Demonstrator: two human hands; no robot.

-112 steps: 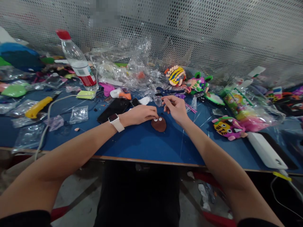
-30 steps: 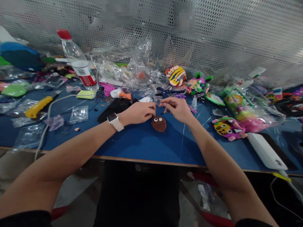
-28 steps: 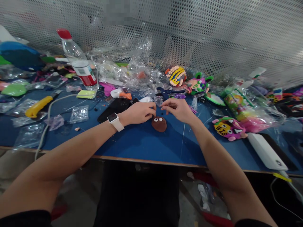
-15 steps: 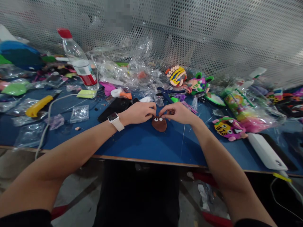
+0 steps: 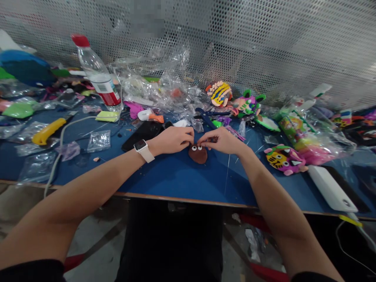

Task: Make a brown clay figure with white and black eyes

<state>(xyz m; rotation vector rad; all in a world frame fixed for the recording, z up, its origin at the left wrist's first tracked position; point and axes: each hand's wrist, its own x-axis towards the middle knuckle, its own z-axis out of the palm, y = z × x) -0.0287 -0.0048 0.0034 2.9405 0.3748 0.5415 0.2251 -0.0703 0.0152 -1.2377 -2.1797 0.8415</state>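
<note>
A flat, rounded piece of brown clay (image 5: 197, 156) with two white eyes with dark pupils lies on the blue table (image 5: 176, 180). At its upper left edge, my left hand (image 5: 178, 139) has its fingers curled and pinched together on the clay. The fingers of my right hand (image 5: 221, 140) are pinched at the upper right edge, beside the eyes. My fingertips partly cover the top of the clay. A pale watch (image 5: 143, 151) is on my left wrist, and a black phone-like slab (image 5: 141, 135) lies partly behind that hand.
Behind my hands lie dark-handled pliers (image 5: 211, 115) and crumpled plastic bags (image 5: 164, 88). A bottle with a red cap (image 5: 100, 74) stands back left, near a yellow cutter (image 5: 48, 131). Decorated clay faces (image 5: 284, 159) and a white power bank (image 5: 331, 188) lie to the right.
Both hands stay nearly still at the clay's top edge. The right eye, plain white before, now shows a dark pupil.
</note>
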